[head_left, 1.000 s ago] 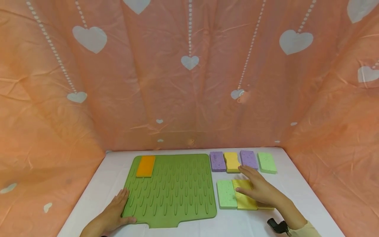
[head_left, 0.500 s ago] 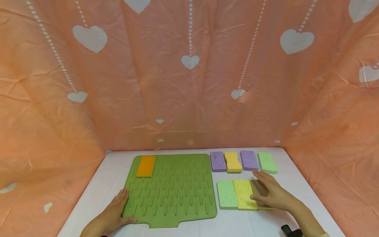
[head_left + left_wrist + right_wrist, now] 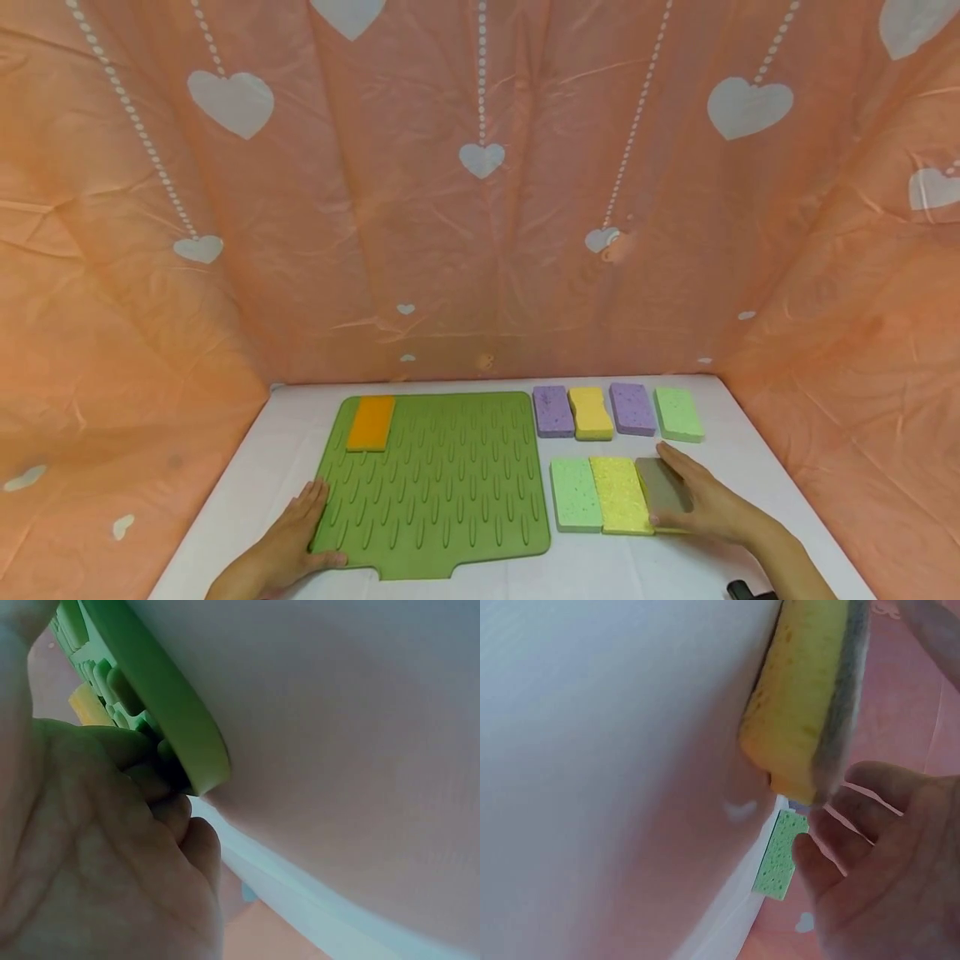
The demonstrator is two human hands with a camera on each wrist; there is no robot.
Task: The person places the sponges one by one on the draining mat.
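Note:
A scrub sponge (image 3: 663,485), grey on top and yellow below, lies at the right end of the front row. My right hand (image 3: 718,505) spans it with fingers spread, thumb by the near end and fingertips toward the far end. In the right wrist view the fingers (image 3: 870,817) hover beside the sponge's end, not curled round it. At the left, my left hand (image 3: 283,537) rests on the edge of a green ridged mat (image 3: 435,500), fingers straight, thumb along its front corner. An orange sponge (image 3: 371,423) lies on the mat's far left corner.
Left of the grey-topped sponge lie a yellow sponge (image 3: 621,495) and a light green sponge (image 3: 576,495). Behind them is a row of two purple sponges, a wavy yellow sponge (image 3: 590,413) and another green sponge (image 3: 678,413). An orange curtain (image 3: 525,317) surrounds the white table.
My right hand has moved right, from over the yellow sponge to the grey-topped one, uncovering the back-row sponges. The left hand and the mat keep their places.

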